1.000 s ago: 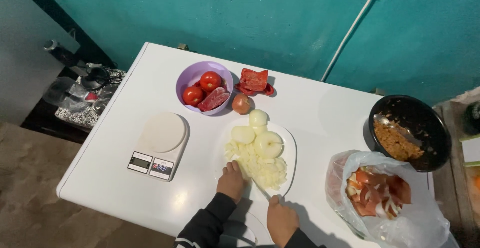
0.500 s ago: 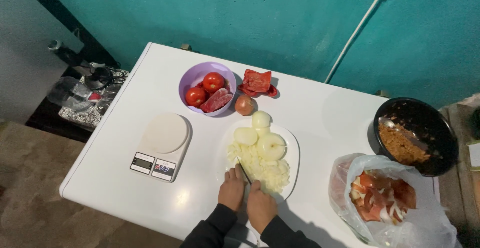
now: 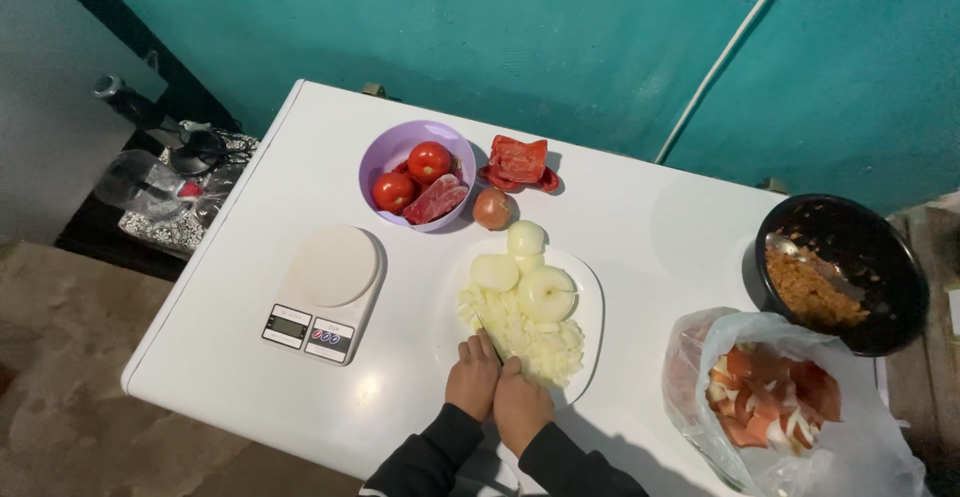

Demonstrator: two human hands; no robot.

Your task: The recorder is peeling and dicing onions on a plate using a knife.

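Leftmost, on the white bench [image 3: 640,217]: kitchen scale [image 3: 325,292]; lilac bowl [image 3: 385,152] of tomatoes [image 3: 428,161]; red pepper pieces [image 3: 520,162]. Centre: white plate [image 3: 590,302] bearing peeled onions [image 3: 545,292] and chopped onion [image 3: 535,342]. Left hand [image 3: 472,379] and right hand [image 3: 520,402], touching, fingers curled at the plate's near edge; a knife [image 3: 490,340] pokes out between them, holder unclear. Right: black pan [image 3: 880,247]; plastic bag of scraps [image 3: 770,402].

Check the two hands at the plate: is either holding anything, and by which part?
A knife blade shows between the left hand and right hand, over the chopped onion. Its handle is hidden, so which hand grips it cannot be told.
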